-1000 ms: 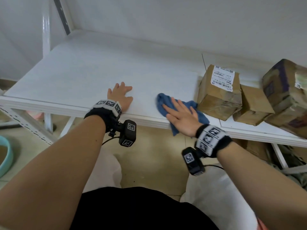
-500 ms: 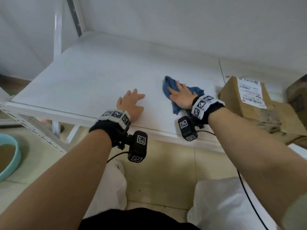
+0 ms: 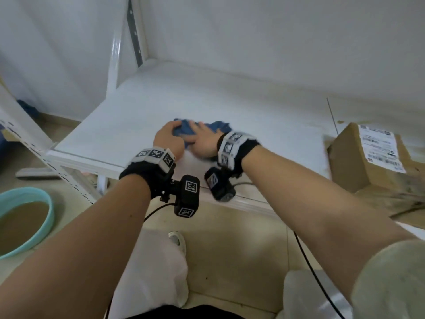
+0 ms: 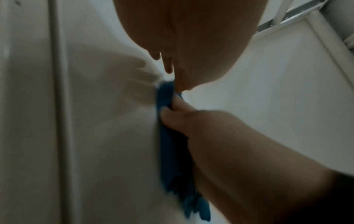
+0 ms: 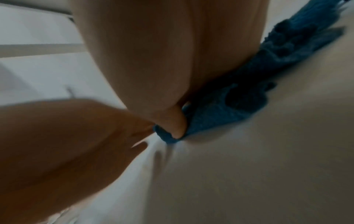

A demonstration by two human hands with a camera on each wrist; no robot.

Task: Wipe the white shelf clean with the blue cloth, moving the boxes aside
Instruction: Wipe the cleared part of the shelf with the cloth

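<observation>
1. We're seeing both hands meeting on the blue cloth (image 3: 184, 130), which is lying bunched on the white shelf (image 3: 128, 125), mid-depth, toward the left part of the board.
2. Left hand (image 3: 169, 139) is sitting on the cloth's left end, fingers curling down over it; the left wrist view is showing fingertips (image 4: 170, 109) pinching a fold of cloth (image 4: 172, 145).
3. Right hand (image 3: 202, 141) is lying on top of the cloth, fingers extended and pressing it flat to the shelf; the right wrist view is showing a straight finger (image 5: 177, 124) pushing into the cloth (image 5: 229, 106). Motion blur here, so we're not calling finer finger detail.
4. The two hands are touching or nearly touching; we can't tell which.
5. A cardboard box (image 3: 358, 162) with a white shipping label (image 3: 379, 150) is sitting at the shelf's right side, well apart from the cloth.
6. A teal basin (image 3: 43, 226) holding brown water is standing on the floor, lower left.
</observation>
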